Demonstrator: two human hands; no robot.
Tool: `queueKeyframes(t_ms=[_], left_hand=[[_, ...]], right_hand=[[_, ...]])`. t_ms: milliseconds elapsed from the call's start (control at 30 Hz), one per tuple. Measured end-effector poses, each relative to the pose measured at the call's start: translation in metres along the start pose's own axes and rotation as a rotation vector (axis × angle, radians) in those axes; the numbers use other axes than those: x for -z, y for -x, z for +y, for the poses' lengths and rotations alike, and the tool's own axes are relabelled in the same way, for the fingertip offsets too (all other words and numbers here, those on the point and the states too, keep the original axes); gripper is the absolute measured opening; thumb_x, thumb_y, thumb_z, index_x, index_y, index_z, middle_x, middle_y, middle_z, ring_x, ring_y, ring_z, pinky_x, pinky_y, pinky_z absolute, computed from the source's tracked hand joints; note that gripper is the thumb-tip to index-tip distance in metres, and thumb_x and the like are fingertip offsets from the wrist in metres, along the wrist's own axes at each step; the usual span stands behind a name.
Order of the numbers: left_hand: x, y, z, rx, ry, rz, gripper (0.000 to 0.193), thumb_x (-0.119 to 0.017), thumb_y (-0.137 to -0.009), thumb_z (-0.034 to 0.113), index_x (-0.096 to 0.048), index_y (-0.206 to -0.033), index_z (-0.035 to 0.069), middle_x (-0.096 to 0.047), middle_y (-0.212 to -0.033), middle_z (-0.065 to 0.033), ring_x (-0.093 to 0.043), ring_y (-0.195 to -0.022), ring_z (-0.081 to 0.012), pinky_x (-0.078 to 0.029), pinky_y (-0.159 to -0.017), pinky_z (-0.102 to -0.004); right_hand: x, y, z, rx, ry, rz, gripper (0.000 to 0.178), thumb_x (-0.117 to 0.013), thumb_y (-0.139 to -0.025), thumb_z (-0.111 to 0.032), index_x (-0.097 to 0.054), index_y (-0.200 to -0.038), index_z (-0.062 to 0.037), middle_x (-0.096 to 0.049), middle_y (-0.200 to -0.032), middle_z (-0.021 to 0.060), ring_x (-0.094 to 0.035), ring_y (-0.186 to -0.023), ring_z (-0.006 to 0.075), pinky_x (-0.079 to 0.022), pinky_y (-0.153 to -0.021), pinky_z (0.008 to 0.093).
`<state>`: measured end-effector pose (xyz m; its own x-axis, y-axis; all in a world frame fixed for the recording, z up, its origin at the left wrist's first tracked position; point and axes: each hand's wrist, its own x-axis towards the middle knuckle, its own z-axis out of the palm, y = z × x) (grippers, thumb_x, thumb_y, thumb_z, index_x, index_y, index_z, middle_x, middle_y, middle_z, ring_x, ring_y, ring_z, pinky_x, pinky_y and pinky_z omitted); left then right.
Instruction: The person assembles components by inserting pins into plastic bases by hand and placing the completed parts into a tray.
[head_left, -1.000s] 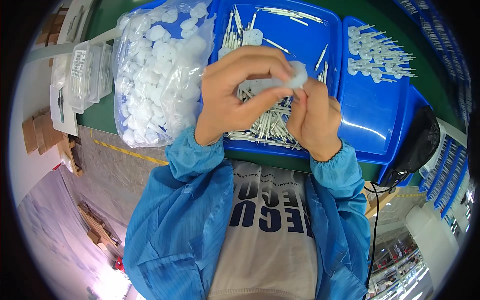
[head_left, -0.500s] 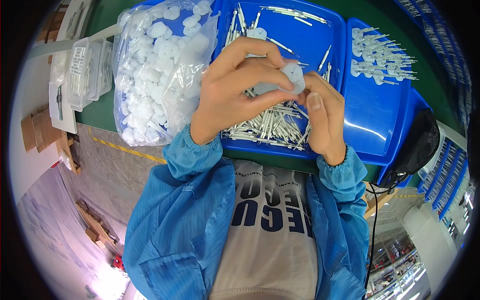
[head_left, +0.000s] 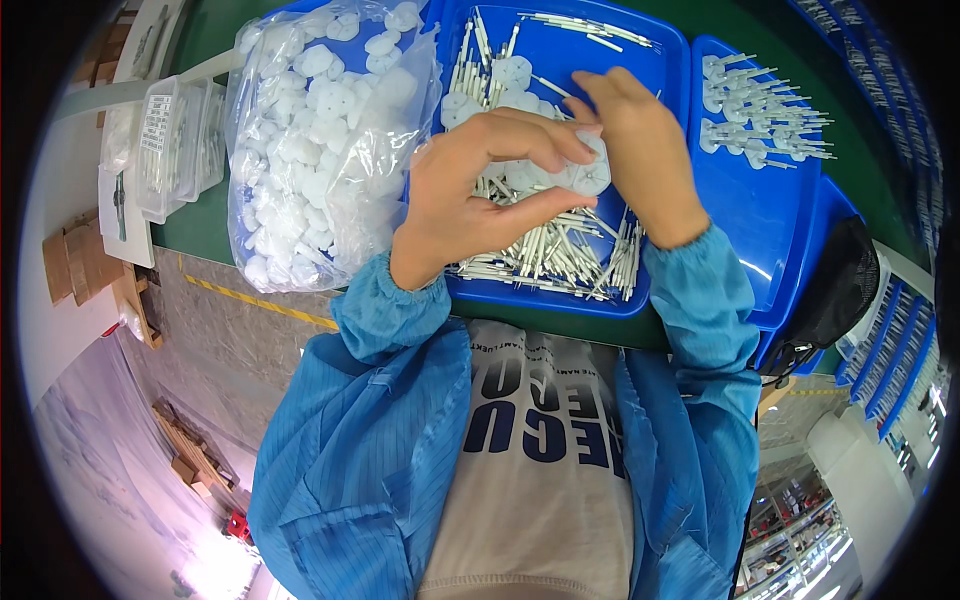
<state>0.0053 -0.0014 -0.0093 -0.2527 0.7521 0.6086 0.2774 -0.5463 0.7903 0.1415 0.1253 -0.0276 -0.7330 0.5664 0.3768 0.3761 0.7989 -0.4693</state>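
My left hand (head_left: 487, 180) pinches a round, translucent white plastic disc (head_left: 588, 172) between thumb and fingers, over the middle blue tray (head_left: 625, 90). Beside it, my right hand (head_left: 640, 135) reaches over the far part of that tray with its fingers apart. Its fingertips are close to a thin white rod (head_left: 550, 88); whether they touch it I cannot tell. More white rods (head_left: 545, 255) lie heaped in the near part of the tray. Several loose discs (head_left: 512, 72) rest on the rods, partly hidden by my left hand.
A clear plastic bag (head_left: 320, 150) full of white discs lies to the left. On the right blue tray (head_left: 735, 230), discs with rods through them (head_left: 765, 110) stand in rows. A black pouch (head_left: 835, 290) sits at the right edge, clear plastic boxes (head_left: 175, 150) at the far left.
My right hand has left the disc and moved away to the far part of the tray, its fingers opening. My left hand still holds the disc, almost in place.
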Motion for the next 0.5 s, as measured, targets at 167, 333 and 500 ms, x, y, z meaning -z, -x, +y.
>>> queueKeyframes(t_ms=[167,333,500], left_hand=[[-0.001,0.005,-0.011,-0.109,-0.184,-0.054,0.031,-0.084,-0.074,0.004,-0.062,-0.097,0.007,-0.074,-0.099,-0.0085,-0.073,-0.101,-0.0271,-0.059,-0.073,-0.0286],[-0.001,0.004,-0.008,-0.091,-0.180,-0.052,0.030,-0.081,-0.077,0.003,-0.062,-0.100,0.007,-0.074,-0.101,-0.0072,-0.072,-0.103,-0.0266,-0.059,-0.073,-0.0283],[0.005,0.000,-0.004,-0.070,-0.184,-0.167,0.043,-0.079,-0.076,-0.012,-0.051,-0.107,0.000,-0.070,-0.098,-0.0215,-0.072,-0.098,-0.0333,-0.059,-0.090,-0.0520]], right_hand=[[0.001,0.006,0.004,0.100,0.021,-0.130,0.014,-0.066,-0.081,-0.003,-0.056,-0.090,-0.0009,-0.063,-0.083,0.0154,-0.066,-0.073,0.0360,-0.055,-0.064,0.0399],[0.038,0.015,-0.005,-0.293,-0.409,-0.056,0.015,-0.066,-0.087,0.002,-0.053,-0.095,-0.0004,-0.071,-0.084,0.0131,-0.072,-0.075,0.0240,-0.056,-0.065,0.0300],[0.061,0.042,-0.041,-0.499,-0.815,-0.051,0.020,-0.066,-0.093,0.000,-0.051,-0.106,0.0022,-0.073,-0.093,0.0149,-0.073,-0.086,0.0163,-0.056,-0.072,0.0257]])
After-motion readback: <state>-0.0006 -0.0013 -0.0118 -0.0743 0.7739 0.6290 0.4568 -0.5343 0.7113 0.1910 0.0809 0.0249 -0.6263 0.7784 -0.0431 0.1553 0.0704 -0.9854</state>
